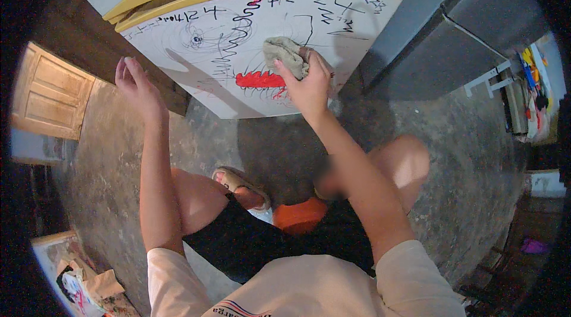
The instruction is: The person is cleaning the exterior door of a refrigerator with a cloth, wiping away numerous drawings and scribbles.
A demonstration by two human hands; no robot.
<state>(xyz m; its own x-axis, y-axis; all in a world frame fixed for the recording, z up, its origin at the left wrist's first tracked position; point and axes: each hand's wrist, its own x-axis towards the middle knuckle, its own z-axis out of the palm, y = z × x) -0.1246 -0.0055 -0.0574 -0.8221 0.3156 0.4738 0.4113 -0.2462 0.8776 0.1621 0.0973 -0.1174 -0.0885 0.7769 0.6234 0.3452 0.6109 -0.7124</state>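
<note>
My right hand [310, 87] grips a crumpled greyish cloth [283, 51] against a white refrigerator door [250, 109] with yellow trim. Black scribbles, numbers and letters mark the door, and a filled red shape [256, 80] with black strokes around it is partly covered by my right hand. My left hand [138, 87] is raised to the left of the door, in front of a dark brown wooden side [156, 73]. Its fingers are loosely bent, and nothing shows in it. The shadow of a hand falls across the door's left half.
A grey cabinet-like appliance [428, 49] stands close on the right. To the far left is a wooden panelled door [51, 93]. An orange seat [301, 215] shows between my legs above the concrete floor [116, 160]. Papers and cardboard [102, 283] lie at lower left.
</note>
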